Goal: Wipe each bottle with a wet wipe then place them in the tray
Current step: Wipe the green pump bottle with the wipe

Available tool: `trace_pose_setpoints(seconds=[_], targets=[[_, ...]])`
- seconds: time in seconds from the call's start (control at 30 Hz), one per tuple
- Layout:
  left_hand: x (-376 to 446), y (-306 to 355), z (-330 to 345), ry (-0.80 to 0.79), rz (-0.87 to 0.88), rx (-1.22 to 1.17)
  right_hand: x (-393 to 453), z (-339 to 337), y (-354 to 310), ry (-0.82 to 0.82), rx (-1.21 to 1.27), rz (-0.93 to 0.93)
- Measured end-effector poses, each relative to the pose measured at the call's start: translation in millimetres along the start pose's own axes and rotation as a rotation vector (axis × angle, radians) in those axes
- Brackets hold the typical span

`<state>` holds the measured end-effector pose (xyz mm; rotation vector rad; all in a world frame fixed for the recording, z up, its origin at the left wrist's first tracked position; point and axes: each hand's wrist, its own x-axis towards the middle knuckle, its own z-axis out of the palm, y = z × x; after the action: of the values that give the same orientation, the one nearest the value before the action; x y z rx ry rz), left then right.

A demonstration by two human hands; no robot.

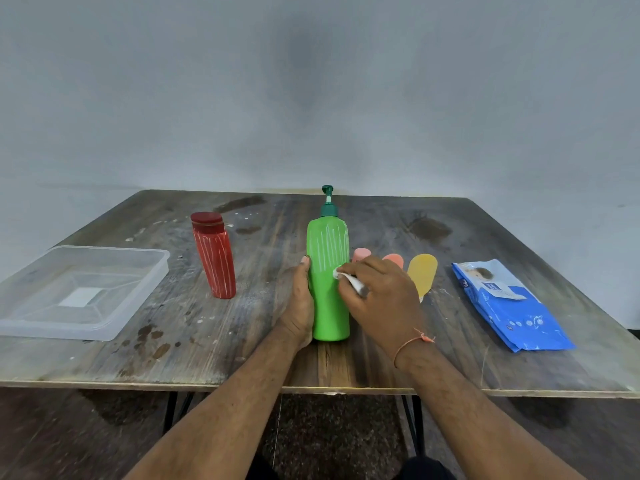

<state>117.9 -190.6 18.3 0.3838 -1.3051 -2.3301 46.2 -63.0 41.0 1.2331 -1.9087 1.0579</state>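
Observation:
A tall green pump bottle [327, 258] stands upright at the middle of the table, its upper half streaked with white marks. My left hand [300, 303] grips its left side. My right hand [379, 294] pinches a white wet wipe [349, 279] and presses it against the bottle's right side. A red bottle [214, 259] with white streaks stands to the left, leaning slightly. An empty clear plastic tray [31, 327] sits at the far left of the table.
Behind my right hand lie a pink bottle [362, 253], an orange one [394, 259] and a yellow one [422, 273]. A blue wet-wipe pack [512, 306] lies at the right. The stained wooden table [207, 341] has its front edge close to me.

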Motion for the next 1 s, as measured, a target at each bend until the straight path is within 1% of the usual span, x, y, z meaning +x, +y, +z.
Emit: trace_pose_setpoints(seconds=[0.13,0.27,0.37,0.47,0.53,0.6,0.67,0.8,0.87,1.0], targets=[[2,-1,-1,-0.016,-0.006,-0.035,-8,1,-4,-0.090,0.047,-0.049],[3,-3,-2,-0.006,0.002,0.004,-8,-2,-1,-0.040,0.024,0.010],[5,-4,-7,0.024,0.031,0.005,-3,-3,-4,0.012,0.058,0.031],[8,-7,-11,0.014,0.040,-0.003,-8,-1,-5,-0.039,0.084,0.005],[12,-9,-14,0.013,0.034,-0.002,-11,-4,-1,-0.058,0.073,0.021],[14,-10,-15,0.009,0.037,-0.004,-9,-6,4,-0.041,0.056,0.068],[13,-10,-14,0.015,0.030,-0.035,-7,-6,6,-0.030,0.091,0.113],[13,-9,-15,0.014,0.015,-0.099,-13,0,3,-0.068,0.191,0.101],[14,-7,-15,-0.003,0.011,-0.113,-16,-2,5,-0.076,0.171,0.092],[13,-5,-12,-0.026,-0.012,-0.163,-9,-4,6,-0.034,0.134,0.141]])
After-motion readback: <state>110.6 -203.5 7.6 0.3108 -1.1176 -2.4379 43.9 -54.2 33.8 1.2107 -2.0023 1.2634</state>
